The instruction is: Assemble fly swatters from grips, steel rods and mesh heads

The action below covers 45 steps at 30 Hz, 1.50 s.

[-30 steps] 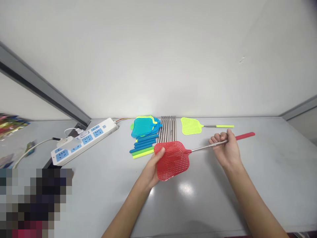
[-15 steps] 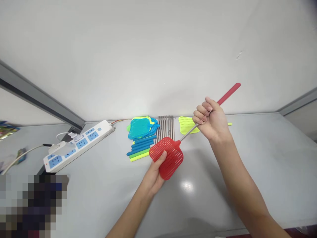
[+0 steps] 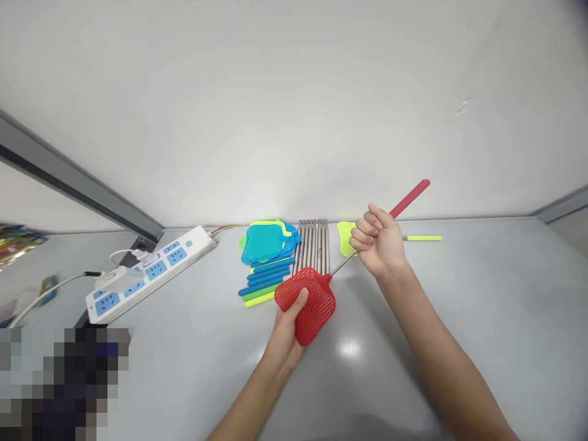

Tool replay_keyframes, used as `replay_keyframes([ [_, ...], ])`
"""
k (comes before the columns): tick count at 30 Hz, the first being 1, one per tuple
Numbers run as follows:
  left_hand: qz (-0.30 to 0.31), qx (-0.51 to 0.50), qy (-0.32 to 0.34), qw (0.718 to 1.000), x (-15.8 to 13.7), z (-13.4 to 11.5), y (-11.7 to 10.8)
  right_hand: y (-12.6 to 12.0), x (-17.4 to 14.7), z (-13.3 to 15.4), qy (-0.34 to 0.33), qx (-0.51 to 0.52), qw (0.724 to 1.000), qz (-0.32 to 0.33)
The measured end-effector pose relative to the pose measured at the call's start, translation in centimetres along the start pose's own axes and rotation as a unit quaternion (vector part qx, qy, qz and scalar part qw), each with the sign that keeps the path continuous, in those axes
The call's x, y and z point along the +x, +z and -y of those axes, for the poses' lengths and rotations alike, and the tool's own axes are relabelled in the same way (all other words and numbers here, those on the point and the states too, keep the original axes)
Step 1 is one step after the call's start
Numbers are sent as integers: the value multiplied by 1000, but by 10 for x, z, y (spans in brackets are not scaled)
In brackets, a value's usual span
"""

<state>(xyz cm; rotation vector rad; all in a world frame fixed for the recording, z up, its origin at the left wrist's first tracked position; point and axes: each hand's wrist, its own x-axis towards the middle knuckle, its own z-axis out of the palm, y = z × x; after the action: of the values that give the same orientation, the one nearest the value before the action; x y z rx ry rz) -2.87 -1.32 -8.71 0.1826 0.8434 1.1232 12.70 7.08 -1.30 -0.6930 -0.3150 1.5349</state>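
My left hand (image 3: 288,334) grips the perforated head of a red fly swatter (image 3: 312,303), thumb on top and fingers underneath. My right hand (image 3: 379,239) is wrapped around the swatter's metal rod, just below its dark red handle (image 3: 411,198), which points up and to the right. Behind the red head lies a row of metal rods (image 3: 315,239) side by side. To their left sits a pile of blue and yellow-green swatter heads (image 3: 266,242), with several blue, green and yellow handles (image 3: 266,278) in front. A yellow-green swatter (image 3: 345,237) is partly hidden behind my right hand.
A white power strip (image 3: 151,275) with plugs and cables lies at the left of the grey table (image 3: 482,294). A pale wall (image 3: 294,110) rises along the table's back edge. Colourful packets (image 3: 21,242) lie at the far left. The lower left corner is pixelated.
Both hands and the red fly swatter have moved slightly down in view, the right hand also a little left. More of the yellow-green swatter's handle now shows. The grips look the same.
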Motion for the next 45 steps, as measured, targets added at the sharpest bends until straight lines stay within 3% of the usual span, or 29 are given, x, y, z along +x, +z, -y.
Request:
replay_keyframes([
  [9,-43,-5,-22,999,2,3,-3,4,-2,-41,73,16,997,33],
  [15,-47,-13,-53,997,2,1,-6,1,-3,-37,62,18,998,16],
  [27,-14,-33,-53,998,1,3,-4,-2,0,-29,70,-15,997,18],
  [36,22,18,28,999,-9,0,4,-16,5,3,30,4,1000,7],
  [45,-51,8,66,996,-9,14,5,-6,-1,-11,-6,-44,998,45],
])
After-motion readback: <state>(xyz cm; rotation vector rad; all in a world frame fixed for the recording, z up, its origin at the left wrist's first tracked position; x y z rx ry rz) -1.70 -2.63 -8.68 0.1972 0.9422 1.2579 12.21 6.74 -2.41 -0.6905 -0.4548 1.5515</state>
